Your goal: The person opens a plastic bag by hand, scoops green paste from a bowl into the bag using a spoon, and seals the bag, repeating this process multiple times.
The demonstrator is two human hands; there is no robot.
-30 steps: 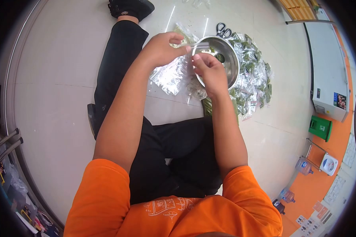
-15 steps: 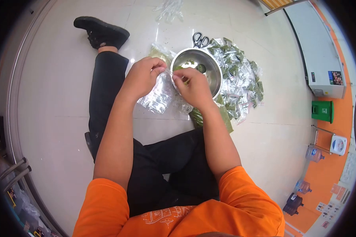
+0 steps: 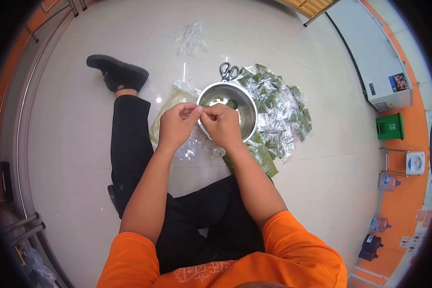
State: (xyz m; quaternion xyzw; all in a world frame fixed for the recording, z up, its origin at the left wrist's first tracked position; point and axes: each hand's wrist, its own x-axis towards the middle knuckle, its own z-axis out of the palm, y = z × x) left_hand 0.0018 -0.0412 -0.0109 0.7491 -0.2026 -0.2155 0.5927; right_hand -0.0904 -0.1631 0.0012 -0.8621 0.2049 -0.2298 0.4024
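My left hand (image 3: pixel 176 126) and my right hand (image 3: pixel 222 126) meet fingertip to fingertip over the left rim of a steel bowl (image 3: pixel 251 111). Both are closed in a pinch. A clear plastic bag (image 3: pixel 189 148) shows below and between them; the fingers cover most of what they grip. Inside the bowl are green bits and a dark round object (image 3: pixel 232 104). Left of the bowl, partly behind my left hand, lies a yellowish-green plastic bag (image 3: pixel 159 117). Black-handled scissors (image 3: pixel 229 72) rest against the bowl's far side.
Many small clear packets with green pieces (image 3: pixel 278 113) are heaped right of the bowl, beside a larger green packet (image 3: pixel 265 161). Clear plastic gloves (image 3: pixel 192 38) lie farther off on the tiled floor. My outstretched leg (image 3: pixel 129 153) is at the left; a green bin (image 3: pixel 390 126) stands at the right.
My fingertips have come together, closing the small gap where clear plastic showed between them. Less of the clear bag is visible below. The whole view has shifted, so the scene sits lower.
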